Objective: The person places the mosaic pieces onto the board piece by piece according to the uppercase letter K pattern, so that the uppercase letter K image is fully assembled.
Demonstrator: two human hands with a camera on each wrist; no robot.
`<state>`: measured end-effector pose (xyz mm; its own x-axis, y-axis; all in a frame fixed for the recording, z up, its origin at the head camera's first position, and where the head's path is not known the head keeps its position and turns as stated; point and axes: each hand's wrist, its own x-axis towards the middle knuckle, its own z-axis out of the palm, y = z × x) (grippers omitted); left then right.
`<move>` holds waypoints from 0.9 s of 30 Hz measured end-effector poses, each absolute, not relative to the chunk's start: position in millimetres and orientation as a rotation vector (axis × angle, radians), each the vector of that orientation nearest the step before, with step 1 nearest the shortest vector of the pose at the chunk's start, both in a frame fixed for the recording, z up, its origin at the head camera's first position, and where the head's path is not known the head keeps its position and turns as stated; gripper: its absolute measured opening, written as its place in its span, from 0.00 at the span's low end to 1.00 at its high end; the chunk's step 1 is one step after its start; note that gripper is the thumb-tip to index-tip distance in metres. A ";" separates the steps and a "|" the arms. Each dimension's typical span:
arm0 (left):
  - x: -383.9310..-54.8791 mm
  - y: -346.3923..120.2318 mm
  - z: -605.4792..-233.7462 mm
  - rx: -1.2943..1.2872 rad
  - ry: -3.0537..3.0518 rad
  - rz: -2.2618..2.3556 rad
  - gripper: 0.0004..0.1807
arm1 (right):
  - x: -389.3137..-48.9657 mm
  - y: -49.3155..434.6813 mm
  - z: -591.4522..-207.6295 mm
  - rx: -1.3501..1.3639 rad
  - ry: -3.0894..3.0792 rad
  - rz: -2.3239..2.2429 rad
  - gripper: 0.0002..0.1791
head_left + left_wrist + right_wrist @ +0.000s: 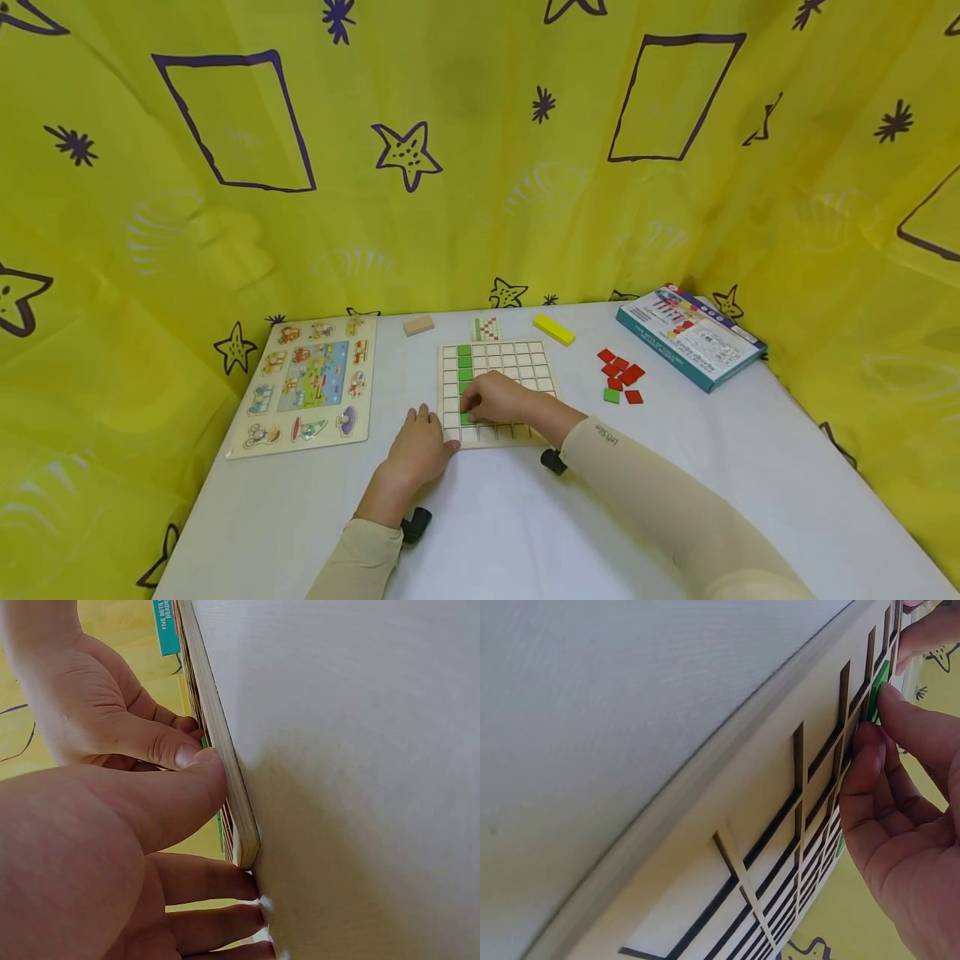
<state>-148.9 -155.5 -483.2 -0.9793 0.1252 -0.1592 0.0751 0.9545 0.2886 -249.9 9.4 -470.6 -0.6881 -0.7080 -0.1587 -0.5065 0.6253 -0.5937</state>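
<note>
A wooden grid board (512, 361) lies on the white table, with several green tiles (466, 362) lined up in its second column from the left. My right hand (495, 398) reaches over the board and pinches a green square tile (878, 691) low in that column. Seen from the right wrist, the thumb lies against the tile's face, which stands at a slant to the grid. My left hand (417, 450) is at the board's near left corner. Its thumb (202, 776) touches the near edge, while the other fingers stretch past the corner onto the table.
Several red tiles (633, 373) and one green tile (612, 396) lie right of the board. Behind it are a pattern card (486, 328), a yellow block (554, 329) and a wooden block (418, 325). A picture puzzle (315, 375) lies left, a box (690, 333) far right.
</note>
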 end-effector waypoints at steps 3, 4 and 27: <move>-149.7 -156.8 -481.7 0.153 2.941 0.418 0.39 | -250.7 8.8 -469.5 -0.975 2.473 -0.740 0.04; -149.9 -157.2 -481.7 0.150 2.941 0.418 0.39 | -250.8 9.0 -469.4 -0.981 2.473 -0.742 0.04; -144.1 -152.9 -482.9 0.104 2.943 0.488 0.39 | -267.0 177.7 -455.9 -0.646 2.687 -0.678 0.07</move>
